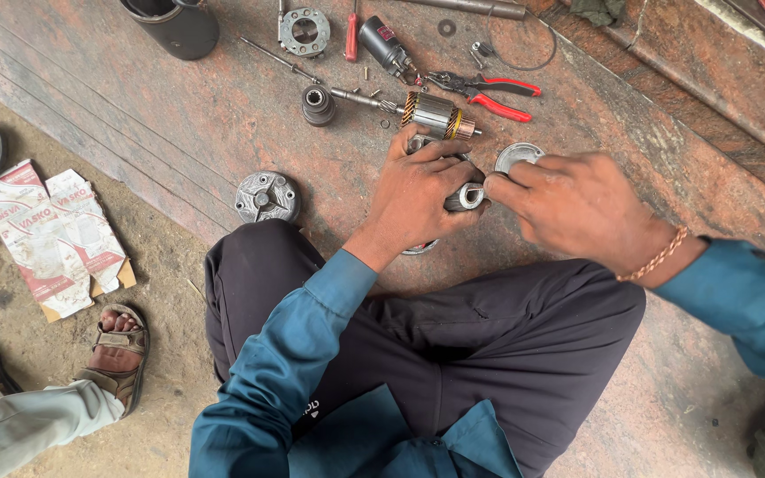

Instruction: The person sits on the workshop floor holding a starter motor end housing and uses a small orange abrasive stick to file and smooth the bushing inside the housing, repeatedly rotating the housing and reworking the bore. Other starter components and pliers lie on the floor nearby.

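Dark trousers (453, 336) and teal sleeves fill the foreground, the person seated on a worn reddish stone floor (179, 133) that gives way to dusty ground at the left. Left hand (418, 190) clamps around a metal housing (467, 196), mostly hidden under the fingers; right hand (577, 204) pinches at its open end. Just beyond the left hand lies an armature (436, 113), with red-handled pliers (489, 93) beyond the right. A round flange (266, 196) sits left of the left hand. Sandalled feet (117, 354) are cut off at the edge.
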`<state>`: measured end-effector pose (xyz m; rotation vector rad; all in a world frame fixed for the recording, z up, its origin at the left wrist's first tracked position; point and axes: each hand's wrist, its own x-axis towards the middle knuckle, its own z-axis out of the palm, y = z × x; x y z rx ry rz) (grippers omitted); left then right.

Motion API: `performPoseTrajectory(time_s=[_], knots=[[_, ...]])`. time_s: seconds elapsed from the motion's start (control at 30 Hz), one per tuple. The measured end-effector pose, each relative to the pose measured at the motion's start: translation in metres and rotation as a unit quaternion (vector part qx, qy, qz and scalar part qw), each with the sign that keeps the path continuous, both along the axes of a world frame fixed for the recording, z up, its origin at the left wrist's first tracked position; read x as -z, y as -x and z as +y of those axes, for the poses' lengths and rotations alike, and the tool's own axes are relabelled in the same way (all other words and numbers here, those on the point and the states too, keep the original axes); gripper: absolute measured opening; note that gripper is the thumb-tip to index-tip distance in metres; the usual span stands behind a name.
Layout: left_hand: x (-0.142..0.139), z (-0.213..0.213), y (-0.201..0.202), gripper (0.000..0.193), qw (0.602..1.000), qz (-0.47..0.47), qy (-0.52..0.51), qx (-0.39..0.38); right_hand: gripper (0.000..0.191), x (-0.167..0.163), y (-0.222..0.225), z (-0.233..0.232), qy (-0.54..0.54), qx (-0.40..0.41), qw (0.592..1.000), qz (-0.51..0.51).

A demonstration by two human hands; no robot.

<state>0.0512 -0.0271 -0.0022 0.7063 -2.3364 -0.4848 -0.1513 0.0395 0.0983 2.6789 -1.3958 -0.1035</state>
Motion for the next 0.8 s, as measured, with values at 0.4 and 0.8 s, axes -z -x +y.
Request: performPoseTrajectory(time_s=[0.4,0.8], knots=[[-0.002,0.001,-0.004,0.037,1.0,0.014,0.005,-0.003,0.018,0.012,-0.033,0.034,0.039,0.186,0.982,0.015],[-0.001,0.007,-0.003,0.045,1.0,-0.003,0.015,-0.011,0.016,0.003,-0.053,0.042,-0.081,0.348,0.924,-0.134]])
